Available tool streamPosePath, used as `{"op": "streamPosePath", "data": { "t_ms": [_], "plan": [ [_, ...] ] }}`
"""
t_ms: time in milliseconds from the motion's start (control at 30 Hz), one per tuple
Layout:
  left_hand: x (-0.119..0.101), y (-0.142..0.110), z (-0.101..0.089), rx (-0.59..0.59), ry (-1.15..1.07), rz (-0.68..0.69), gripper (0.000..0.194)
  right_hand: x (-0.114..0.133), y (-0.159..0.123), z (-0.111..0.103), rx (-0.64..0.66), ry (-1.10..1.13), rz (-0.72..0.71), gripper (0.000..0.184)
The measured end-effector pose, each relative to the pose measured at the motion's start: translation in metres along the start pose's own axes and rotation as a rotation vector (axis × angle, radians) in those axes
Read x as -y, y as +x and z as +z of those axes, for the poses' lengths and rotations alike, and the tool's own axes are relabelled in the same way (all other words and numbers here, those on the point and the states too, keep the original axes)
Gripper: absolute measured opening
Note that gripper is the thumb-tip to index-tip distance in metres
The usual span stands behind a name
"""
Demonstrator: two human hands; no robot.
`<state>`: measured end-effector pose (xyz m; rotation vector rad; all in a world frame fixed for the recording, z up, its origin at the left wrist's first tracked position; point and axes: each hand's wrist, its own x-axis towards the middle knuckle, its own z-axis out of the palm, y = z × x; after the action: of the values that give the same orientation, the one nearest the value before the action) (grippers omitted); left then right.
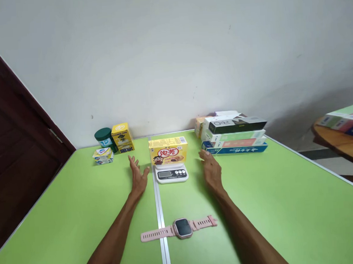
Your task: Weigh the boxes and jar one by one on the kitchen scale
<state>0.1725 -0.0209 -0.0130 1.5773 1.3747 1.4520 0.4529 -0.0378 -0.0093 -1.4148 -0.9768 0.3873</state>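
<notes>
A yellow snack box (168, 150) stands on a small white kitchen scale (171, 173) at the middle of the green table (288, 205). My left hand (138, 177) hovers just left of the scale, fingers spread and holding nothing. On the scale's right, my right hand (211, 169) is held out with its fingers stretched forward, also holding nothing. Neither hand touches the box. A pink smartwatch (180, 228) lies flat on the table between my forearms, nearer to me.
At the back left stand a green-lidded jar (104, 138), a yellow carton (122, 137) and a small white-and-yellow packet (103, 156). A stack of long flat boxes (235, 136) sits at the back right. A brown door (13, 150) is at left, a round wooden table (341, 140) with boxes at right.
</notes>
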Motion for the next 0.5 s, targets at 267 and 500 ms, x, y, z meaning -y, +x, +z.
{"op": "streamPosePath", "data": {
  "t_ms": [267, 500],
  "plan": [
    [-0.028, -0.022, 0.014, 0.167, 0.051, 0.132, 0.105, 0.038, -0.019, 0.004, 0.207, 0.153, 0.022, 0.083],
    [-0.035, -0.024, 0.012, 0.192, -0.008, 0.101, 0.095, 0.073, -0.041, 0.022, 0.31, 0.153, -0.085, 0.077]
  ]
}}
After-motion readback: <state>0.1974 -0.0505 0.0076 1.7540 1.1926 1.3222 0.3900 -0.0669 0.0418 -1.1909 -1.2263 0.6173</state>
